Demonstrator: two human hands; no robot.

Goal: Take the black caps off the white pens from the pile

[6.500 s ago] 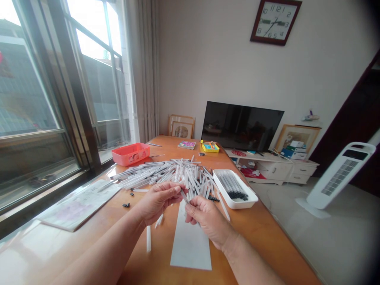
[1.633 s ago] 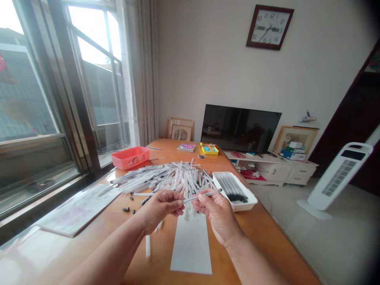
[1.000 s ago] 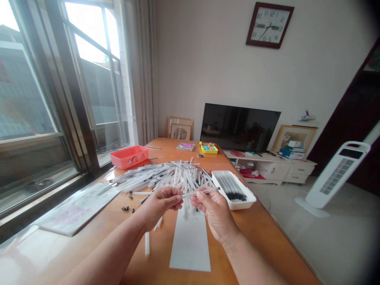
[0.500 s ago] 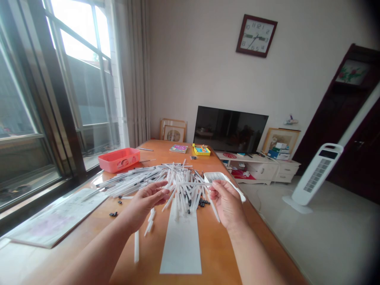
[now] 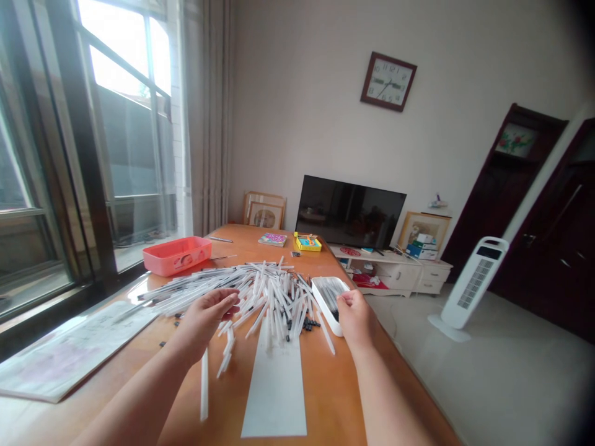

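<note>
A big heap of white pen tubes (image 5: 264, 288) lies across the middle of the orange wooden table (image 5: 339, 396). My left hand (image 5: 204, 313) hovers over the heap's near left edge, fingers stretched out, holding nothing. My right hand (image 5: 356, 313) is at the near end of a white tray (image 5: 320, 302) with dark refills in it. Its fingers curl toward the tray, and whatever they hold is hidden. A white paper strip (image 5: 276, 390) lies between my forearms.
A pink basket (image 5: 176, 255) stands at the window side, and a large printed sheet (image 5: 69, 353) lies at the near left. Small black caps (image 5: 309, 323) and a loose tube (image 5: 203, 384) are scattered about. A yellow box (image 5: 307, 243) sits far back. The table's right edge drops to the floor, where a white fan heater (image 5: 467, 288) stands.
My hands have parted. The right one carried the pen it held over to the white tray, and the left one opened and dropped to the heap. The view swung right.
</note>
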